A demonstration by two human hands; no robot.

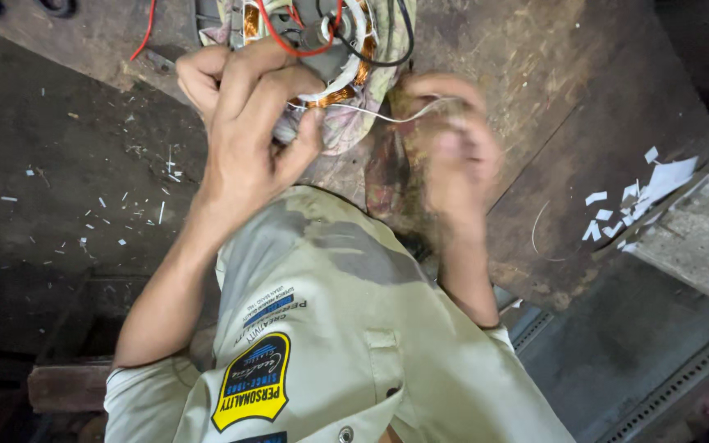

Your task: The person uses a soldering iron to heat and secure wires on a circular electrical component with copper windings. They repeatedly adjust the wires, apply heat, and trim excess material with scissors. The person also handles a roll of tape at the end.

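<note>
A motor coil is kept at the far edge of the bench. A white string is pinched by the left hand. The right hand is blurred; its fingers cannot be told. Bare bench is seen to the right.

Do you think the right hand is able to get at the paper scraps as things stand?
Probably yes: the scraps lie in the open on the right hand's side, with bare bench between, though that hand is busy at the wire.
</note>
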